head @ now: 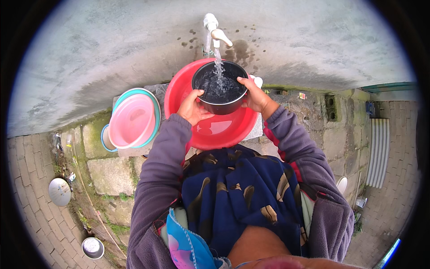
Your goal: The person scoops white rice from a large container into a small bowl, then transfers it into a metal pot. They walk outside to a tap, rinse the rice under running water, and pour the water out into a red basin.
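Between my hands is a dark round pot [221, 108] with a bright metal rim, held above a large red plastic basin [231, 132]. My left hand [195, 109] grips its left side, thumb over the rim and fingers underneath. On the right side, my right hand [255, 95] holds it the same way. Water [218, 64] pours from a white wall tap [216, 33] into the pot, and the water inside is churning. A shallow layer of water seems to lie in the basin's bottom.
Left of the basin, a pink basin [132, 119] rests on a turquoise one [155, 104]. A grey concrete wall [134, 50] rises directly ahead. Metal bowls [59, 192] sit on the ground at left. A corrugated sheet [378, 153] lies on the paving at right.
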{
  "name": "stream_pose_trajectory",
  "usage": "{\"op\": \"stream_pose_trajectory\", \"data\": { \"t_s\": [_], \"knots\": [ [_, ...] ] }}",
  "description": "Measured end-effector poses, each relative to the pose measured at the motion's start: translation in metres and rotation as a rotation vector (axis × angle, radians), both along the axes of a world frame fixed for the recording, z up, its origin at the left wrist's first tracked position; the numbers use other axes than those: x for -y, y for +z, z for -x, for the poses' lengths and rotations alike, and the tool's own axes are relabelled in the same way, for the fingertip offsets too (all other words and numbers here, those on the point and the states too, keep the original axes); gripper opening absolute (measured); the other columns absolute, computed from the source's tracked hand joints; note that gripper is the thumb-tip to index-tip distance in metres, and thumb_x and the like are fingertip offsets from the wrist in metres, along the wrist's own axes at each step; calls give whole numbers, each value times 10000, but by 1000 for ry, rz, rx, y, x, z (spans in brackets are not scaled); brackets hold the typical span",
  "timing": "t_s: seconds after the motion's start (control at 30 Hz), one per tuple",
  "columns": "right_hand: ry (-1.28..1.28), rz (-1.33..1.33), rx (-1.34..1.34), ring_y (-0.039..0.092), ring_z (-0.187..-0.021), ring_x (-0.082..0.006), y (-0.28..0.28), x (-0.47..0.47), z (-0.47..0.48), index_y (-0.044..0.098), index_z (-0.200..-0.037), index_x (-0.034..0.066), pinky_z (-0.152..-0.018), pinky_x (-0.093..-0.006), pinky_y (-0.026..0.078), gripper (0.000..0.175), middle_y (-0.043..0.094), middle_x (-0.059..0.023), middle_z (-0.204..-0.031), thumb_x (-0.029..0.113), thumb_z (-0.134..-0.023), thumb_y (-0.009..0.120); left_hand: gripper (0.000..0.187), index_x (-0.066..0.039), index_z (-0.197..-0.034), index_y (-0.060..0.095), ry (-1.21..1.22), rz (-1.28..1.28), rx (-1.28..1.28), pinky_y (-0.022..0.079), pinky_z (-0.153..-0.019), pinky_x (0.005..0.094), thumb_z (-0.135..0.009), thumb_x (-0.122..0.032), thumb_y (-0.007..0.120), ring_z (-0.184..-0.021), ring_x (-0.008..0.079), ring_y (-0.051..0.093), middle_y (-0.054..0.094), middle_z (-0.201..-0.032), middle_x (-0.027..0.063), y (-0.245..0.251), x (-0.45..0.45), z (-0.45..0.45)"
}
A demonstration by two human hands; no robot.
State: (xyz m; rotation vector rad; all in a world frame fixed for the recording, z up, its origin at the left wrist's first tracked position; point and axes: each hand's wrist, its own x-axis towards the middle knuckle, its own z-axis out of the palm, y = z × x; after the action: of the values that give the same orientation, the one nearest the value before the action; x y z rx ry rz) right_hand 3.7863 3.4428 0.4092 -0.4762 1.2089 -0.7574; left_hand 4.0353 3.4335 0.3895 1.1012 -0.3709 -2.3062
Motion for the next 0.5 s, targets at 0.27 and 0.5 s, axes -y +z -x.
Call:
{"op": "stream_pose_trajectory", "data": {
  "t_s": [0.27,0.5],
  "knots": [
    [35,-78,103,449,-1224,-308,-12,-5,-2,429,-1357,148,-1015,-568,316,681,442,-66,-1372,530,-819,598,550,-139,-1273,451,-21,-2,81,347,-1001,592,-826,-418,609,-1092,369,540,512,-1208,78,-11,4,-5],
    [-37,-63,156,497,-1117,-289,-32,-11,-5,443,-1267,186,-964,-558,372,571,472,-66,-1248,441,-797,645,548,-163,-1272,439,-59,23,40,286,-1027,624,-831,-429,625,-1181,405,477,474,-1260,75,-20,9,-14]
  ]
}}
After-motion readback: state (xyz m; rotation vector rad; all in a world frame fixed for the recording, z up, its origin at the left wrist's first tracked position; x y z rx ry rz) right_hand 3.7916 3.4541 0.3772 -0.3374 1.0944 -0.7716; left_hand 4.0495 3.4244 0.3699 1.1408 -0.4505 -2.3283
